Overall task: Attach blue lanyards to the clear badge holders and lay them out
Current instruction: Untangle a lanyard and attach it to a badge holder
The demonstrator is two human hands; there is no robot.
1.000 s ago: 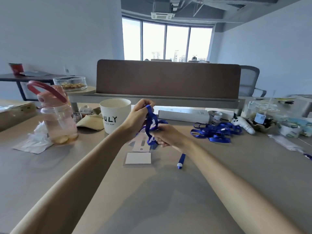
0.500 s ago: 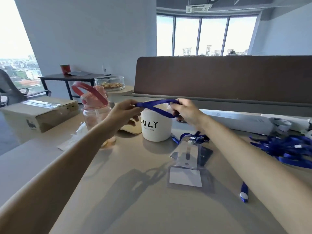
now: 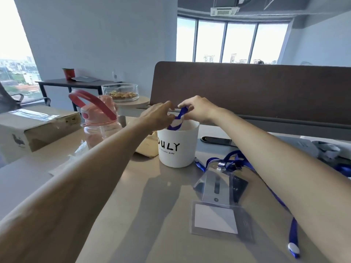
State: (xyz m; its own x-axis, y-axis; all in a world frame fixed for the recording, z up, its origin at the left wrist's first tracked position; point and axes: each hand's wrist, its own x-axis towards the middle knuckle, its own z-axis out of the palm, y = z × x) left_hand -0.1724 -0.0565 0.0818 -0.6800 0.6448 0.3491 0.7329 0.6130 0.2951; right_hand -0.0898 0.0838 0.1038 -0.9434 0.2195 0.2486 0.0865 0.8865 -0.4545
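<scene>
Both hands meet above the white cup point(image 3: 178, 149) marked "DULY". My right hand point(image 3: 197, 109) pinches a folded blue lanyard strap point(image 3: 179, 118) whose lower part hangs into the cup. My left hand point(image 3: 158, 115) holds the same strap from the left, fingers curled. On the table lie clear badge holders point(image 3: 216, 220) with a white card inside, one clear holder point(image 3: 215, 184) clipped to a blue lanyard point(image 3: 293, 234) that runs under my right forearm.
A pink water bottle point(image 3: 98, 118) stands left of the cup, with tissue and a cardboard box point(image 3: 36, 126) further left. A glass bowl of snacks point(image 3: 120, 92) sits behind. A brown divider panel point(image 3: 256, 88) closes the desk's back. More blue lanyards point(image 3: 343, 170) lie at the right edge.
The strap was stretched level between my hands over the cup; now my hands have come together and the folded strap hangs down into the cup. The view shifted closer and left.
</scene>
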